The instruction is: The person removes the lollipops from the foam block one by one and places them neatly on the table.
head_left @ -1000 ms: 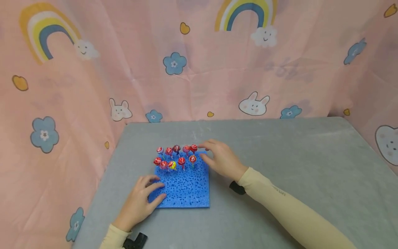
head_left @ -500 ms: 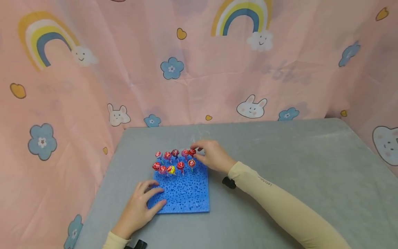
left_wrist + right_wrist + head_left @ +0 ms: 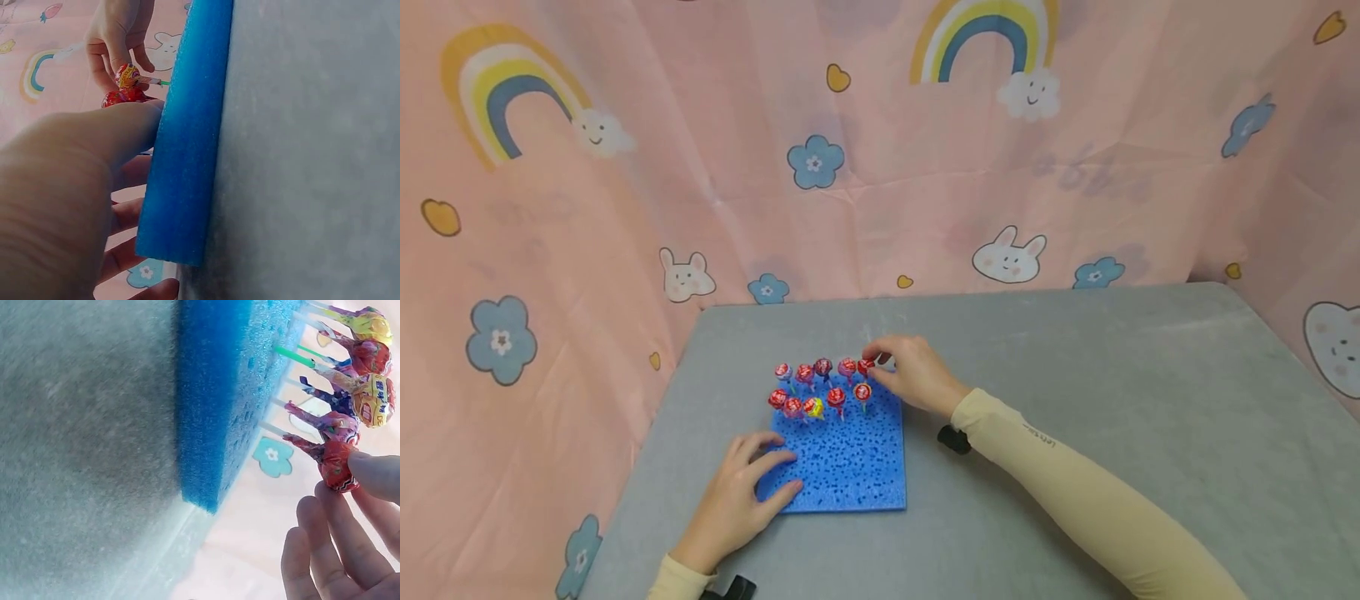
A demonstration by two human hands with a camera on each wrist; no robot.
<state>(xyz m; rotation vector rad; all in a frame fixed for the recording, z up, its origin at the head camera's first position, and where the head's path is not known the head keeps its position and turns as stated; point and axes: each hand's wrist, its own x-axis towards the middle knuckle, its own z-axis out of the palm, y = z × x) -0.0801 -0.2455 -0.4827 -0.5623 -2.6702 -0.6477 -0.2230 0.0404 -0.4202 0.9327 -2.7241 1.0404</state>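
Note:
A blue foam block [image 3: 850, 467] lies flat on the table, with two rows of wrapped lollipops standing in its far half. My right hand [image 3: 917, 375] pinches the red lollipop [image 3: 338, 466] at the right end of the far row between thumb and fingers; its stick is in the foam. Beside it stand a pink one [image 3: 340, 427] and, in the nearer row, a red and yellow one [image 3: 373, 400]. The left hand [image 3: 733, 496] rests with spread fingers on the block's left edge, its thumb on the top face [image 3: 187, 125].
The grey table [image 3: 1075, 400] extends around the block, widest to the right. Behind it and at both sides hangs a pink printed cloth [image 3: 880, 208]. A yellow lollipop [image 3: 814, 407] and a dark one [image 3: 823, 368] stand among the others.
My right hand has moved left from beside the block's far right corner and closed its fingers on the end red lollipop. The left hand keeps its place on the block.

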